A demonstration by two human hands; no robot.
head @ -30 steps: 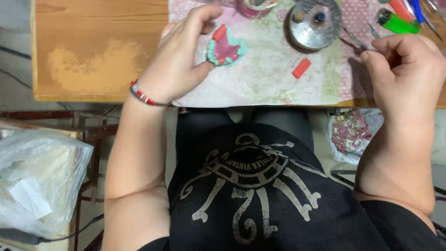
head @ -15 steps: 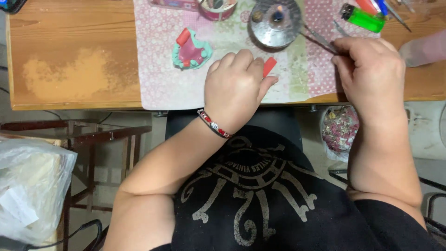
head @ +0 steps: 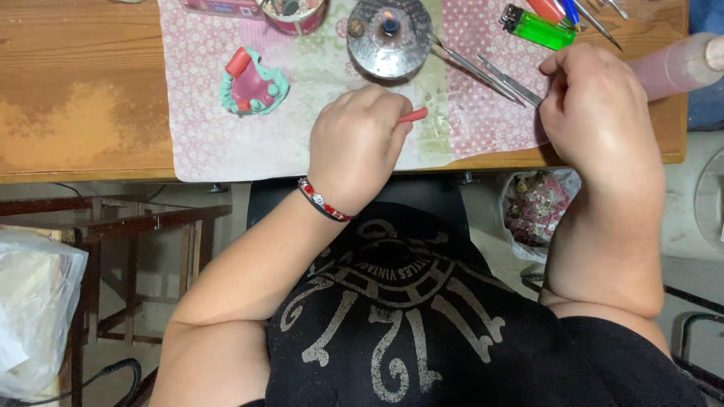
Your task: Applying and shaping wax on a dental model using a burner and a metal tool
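Note:
My left hand (head: 356, 143) rests on the pink patterned mat (head: 204, 143) with its fingers closed on a small red wax stick (head: 413, 114), whose tip pokes out to the right. My right hand (head: 596, 105) grips a thin metal instrument (head: 511, 80) that points up-left toward a round metal burner (head: 389, 36) with a small flame. A green and pink dental model (head: 253, 83) with a red wax piece on top lies on the mat to the left of my left hand.
A green lighter (head: 537, 27), more metal tools (head: 596, 21) and a pink bottle (head: 675, 66) lie at the upper right. A round tin (head: 296, 13) stands at the mat's top. The wooden table (head: 75, 90) edge runs below my hands; a plastic bag (head: 30, 301) sits at lower left.
My left hand left the dental model, moved right across the mat and took hold of the red wax stick. My right hand kept the metal instrument.

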